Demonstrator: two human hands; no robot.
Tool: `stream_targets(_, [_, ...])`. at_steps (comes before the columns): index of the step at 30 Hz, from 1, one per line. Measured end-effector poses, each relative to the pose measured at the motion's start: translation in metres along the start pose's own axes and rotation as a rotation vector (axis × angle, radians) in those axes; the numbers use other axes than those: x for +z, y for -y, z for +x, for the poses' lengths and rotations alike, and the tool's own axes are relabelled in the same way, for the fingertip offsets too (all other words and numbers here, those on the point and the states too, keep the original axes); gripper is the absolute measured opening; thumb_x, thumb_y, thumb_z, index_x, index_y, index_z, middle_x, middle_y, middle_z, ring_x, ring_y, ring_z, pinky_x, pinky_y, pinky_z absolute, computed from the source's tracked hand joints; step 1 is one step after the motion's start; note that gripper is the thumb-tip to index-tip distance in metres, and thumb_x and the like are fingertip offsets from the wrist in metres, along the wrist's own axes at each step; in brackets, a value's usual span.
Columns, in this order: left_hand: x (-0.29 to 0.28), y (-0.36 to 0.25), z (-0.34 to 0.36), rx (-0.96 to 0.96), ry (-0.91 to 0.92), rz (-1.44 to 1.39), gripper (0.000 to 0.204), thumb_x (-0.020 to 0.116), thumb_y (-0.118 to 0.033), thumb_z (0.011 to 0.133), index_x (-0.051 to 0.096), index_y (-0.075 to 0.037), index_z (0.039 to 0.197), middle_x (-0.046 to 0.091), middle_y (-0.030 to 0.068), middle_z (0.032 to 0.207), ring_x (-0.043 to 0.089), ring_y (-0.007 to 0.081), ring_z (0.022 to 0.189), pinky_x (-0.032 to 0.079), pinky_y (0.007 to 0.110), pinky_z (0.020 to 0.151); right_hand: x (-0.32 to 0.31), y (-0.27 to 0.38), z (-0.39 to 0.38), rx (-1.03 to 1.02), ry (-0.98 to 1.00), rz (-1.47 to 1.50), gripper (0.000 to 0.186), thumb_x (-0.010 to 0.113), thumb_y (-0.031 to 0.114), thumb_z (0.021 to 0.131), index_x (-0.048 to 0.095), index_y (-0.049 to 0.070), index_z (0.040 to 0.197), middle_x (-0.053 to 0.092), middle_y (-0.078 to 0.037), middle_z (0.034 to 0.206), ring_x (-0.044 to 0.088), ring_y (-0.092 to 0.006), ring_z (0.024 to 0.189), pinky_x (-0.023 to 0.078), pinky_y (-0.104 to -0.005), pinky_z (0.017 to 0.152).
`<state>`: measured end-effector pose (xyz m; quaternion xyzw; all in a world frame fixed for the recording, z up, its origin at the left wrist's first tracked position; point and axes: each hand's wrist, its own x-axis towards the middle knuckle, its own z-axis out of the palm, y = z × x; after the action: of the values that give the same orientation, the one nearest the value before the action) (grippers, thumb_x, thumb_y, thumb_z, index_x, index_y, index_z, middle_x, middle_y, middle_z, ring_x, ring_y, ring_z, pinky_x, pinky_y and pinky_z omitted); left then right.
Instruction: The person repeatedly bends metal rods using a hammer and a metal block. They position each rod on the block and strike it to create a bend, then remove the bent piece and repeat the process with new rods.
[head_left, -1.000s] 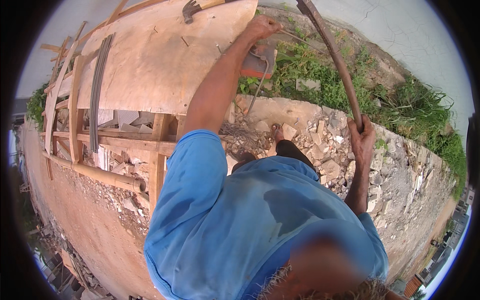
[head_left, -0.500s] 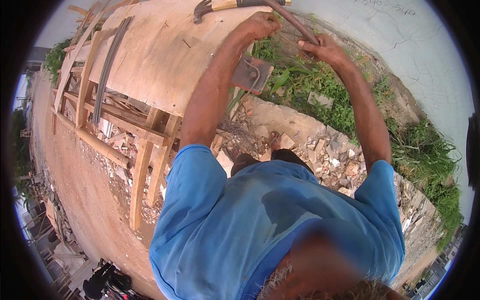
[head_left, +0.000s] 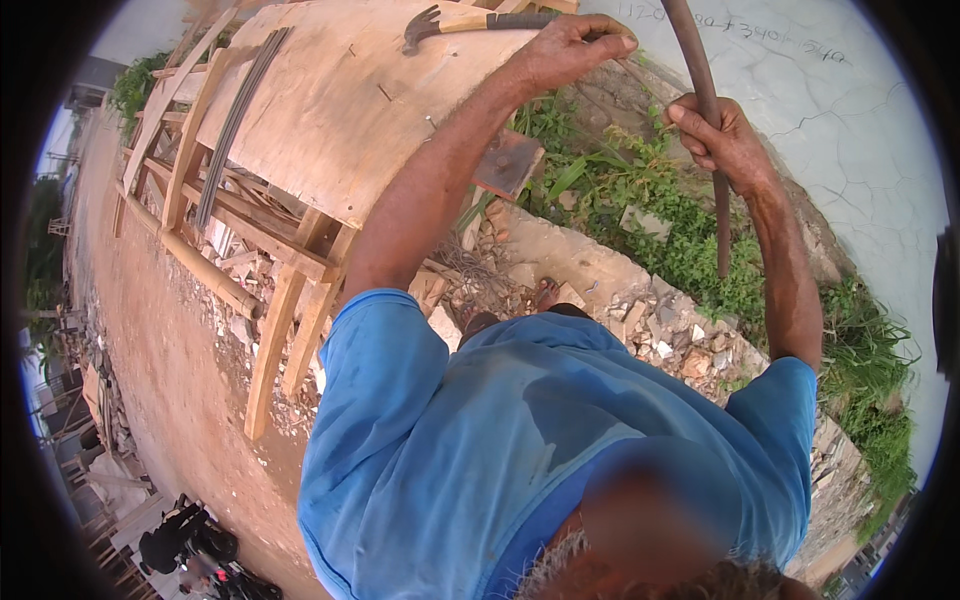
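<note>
My right hand is closed around a long brown rod, rusty-looking and slightly curved. Its upper end runs out of view, and its lower end hangs over the weeds. To the left, my left hand has thumb and fingers pinched together on a thin rod, which slants down toward my right hand. A claw hammer lies on the plywood top beyond my left forearm. Below that forearm, a dark metal plate juts out at the bench's edge, partly hidden.
Several thin grey bars lie across the plywood's left side. A nail sticks up from the sheet. Rough timber legs hold up the bench. Broken rubble surrounds my feet. Weeds grow along the cracked pale wall.
My right hand has moved right with the brown rod, which now stands more upright, its lower end showing. My left hand has shifted right too. The view has shifted slightly.
</note>
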<state>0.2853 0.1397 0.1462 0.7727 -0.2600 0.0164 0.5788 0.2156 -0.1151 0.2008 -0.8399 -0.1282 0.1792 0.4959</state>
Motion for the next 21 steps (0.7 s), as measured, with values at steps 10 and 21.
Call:
stream_targets(10, [-0.028, 0.070, -0.016, -0.648, 0.081, -0.269, 0.062, 0.060, -0.054, 0.095, 0.062, -0.001, 0.127, 0.066, 0.0125, 0.104, 0.062, 0.0197, 0.087, 0.051, 0.035, 0.072, 0.111, -0.064, 0.015, -0.365, -0.093, -0.510, 0.028, 0.076, 0.021, 0.080, 0.074, 0.011, 0.106, 0.073, -0.011, 0.088, 0.070, -0.0287, 0.074, 0.054, -0.0407, 0.066])
stream_targets(21, [-0.016, 0.112, -0.029, -0.131, 0.255, 0.776, 0.053, 0.060, -0.058, 0.090, 0.073, -0.011, 0.109, 0.070, 0.0140, 0.093, 0.066, 0.0332, 0.080, 0.052, 0.044, 0.074, 0.159, -0.064, 0.036, -0.265, 0.021, -0.473, 0.024, 0.070, 0.026, 0.084, 0.074, 0.015, 0.105, 0.070, -0.015, 0.082, 0.068, -0.0355, 0.080, 0.052, -0.0475, 0.070])
